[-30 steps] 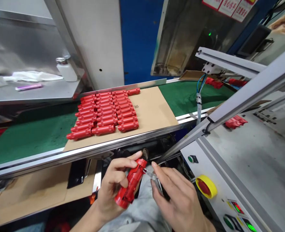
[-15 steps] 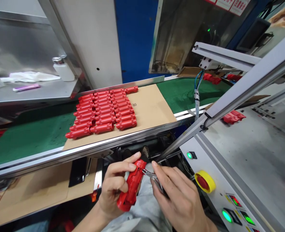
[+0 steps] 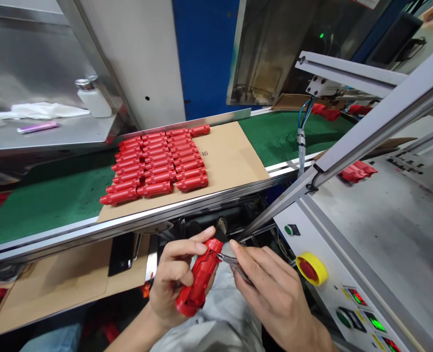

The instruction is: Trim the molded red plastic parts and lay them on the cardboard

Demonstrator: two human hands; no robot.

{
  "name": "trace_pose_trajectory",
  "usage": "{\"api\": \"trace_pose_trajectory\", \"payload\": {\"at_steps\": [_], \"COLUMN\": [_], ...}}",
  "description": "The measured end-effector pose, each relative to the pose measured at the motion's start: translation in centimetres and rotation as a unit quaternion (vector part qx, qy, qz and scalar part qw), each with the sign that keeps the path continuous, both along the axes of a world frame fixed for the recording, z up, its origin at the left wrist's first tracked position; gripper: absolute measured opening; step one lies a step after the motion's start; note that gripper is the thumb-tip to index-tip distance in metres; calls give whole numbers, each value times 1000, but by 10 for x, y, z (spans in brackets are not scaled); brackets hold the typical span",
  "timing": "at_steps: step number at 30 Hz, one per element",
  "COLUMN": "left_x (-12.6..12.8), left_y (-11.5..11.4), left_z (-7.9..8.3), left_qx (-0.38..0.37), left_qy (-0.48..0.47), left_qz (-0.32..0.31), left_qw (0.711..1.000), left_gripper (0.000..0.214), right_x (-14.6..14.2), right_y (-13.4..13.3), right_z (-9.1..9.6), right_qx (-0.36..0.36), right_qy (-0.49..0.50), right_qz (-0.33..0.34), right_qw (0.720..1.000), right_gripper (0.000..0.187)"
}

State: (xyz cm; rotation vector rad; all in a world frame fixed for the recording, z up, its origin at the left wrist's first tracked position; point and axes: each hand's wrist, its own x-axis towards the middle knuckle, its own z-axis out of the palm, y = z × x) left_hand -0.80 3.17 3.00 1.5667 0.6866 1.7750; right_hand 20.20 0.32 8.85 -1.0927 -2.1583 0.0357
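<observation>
A red plastic part (image 3: 198, 276), ribbed and roughly cylindrical, sits tilted in the person's left hand (image 3: 175, 278), with the fingers wrapped around it and the thumb along its side. It is held above the person's lap, just below the front edge of the conveyor. The right hand (image 3: 271, 293) pinches a pair of small pliers (image 3: 235, 264), whose metal tips touch the upper end of the part. The two hands are close together, each clamped on its own item, and grey cloth (image 3: 209, 327) covers the lap beneath them. Beyond them, the conveyor's green belt (image 3: 55, 205) carries a cardboard sheet (image 3: 223, 151) with neat rows of matching red parts (image 3: 157, 166) lying side by side. A second cardboard sheet (image 3: 62, 264) lies below the belt's edge. To the right, a white control panel (image 3: 348, 254) has a red stop button (image 3: 308, 270) in a yellow ring, and a few red parts (image 3: 357, 171) lie on the machine's grey top. On the steel shelf at the left stand a white bottle (image 3: 93, 102) and a white cloth (image 3: 43, 111).
</observation>
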Motion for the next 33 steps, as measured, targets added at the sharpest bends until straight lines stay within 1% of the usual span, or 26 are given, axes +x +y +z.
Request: {"api": "trace_pose_trajectory", "payload": {"at_steps": [3,5,9,12,14,16,18,20,21,23,24,27,29,33], "left_x": [3,5,3,2,2,4,6,8,8,9,9,11,12,13], "left_y": [-1,-2,-5,-7,-8,-10,-10,-9,-8,-6,-5,-5,-7,-12], "left_z": [8,11,9,6,7,10,14,17,18,17,17,15,14,14], "left_qx": [-26,-45,-83,-101,-114,-128,-145,-176,-191,-210,-212,-204,-190,-161], "left_qy": [1,-1,-18,-24,-29,-37,-44,-53,-57,-59,-58,-52,-44,-22], "left_qz": [8,1,-40,-64,-76,-88,-100,-100,-96,-89,-91,-103,-105,-115], "left_qw": [1000,999,996,993,990,987,983,978,975,972,971,972,975,980], "left_gripper": [44,43,41,40,38,37,35,35,35,35,35,35,35,35], "right_x": [3,5,6,7,8,10,12,14,16,18,20,24,25,27], "right_y": [0,0,4,9,12,12,9,1,-4,-13,-17,-23,-24,-20], "right_z": [-5,-10,-16,-21,-25,-30,-35,-39,-40,-40,-38,-32,-26,-13], "right_qx": [7,17,46,55,57,50,23,-6,-14,-24,-29,-47,-49,-41], "right_qy": [-4,-5,7,22,35,56,94,156,188,240,250,215,174,123], "right_qz": [0,1,12,24,36,48,62,63,53,7,-20,-79,-83,-47], "right_qw": [1000,1000,999,998,997,996,993,986,981,971,968,972,980,990], "right_gripper": [62,65,64,65,66,63,57,51,50,51,53,56,56,61]}}
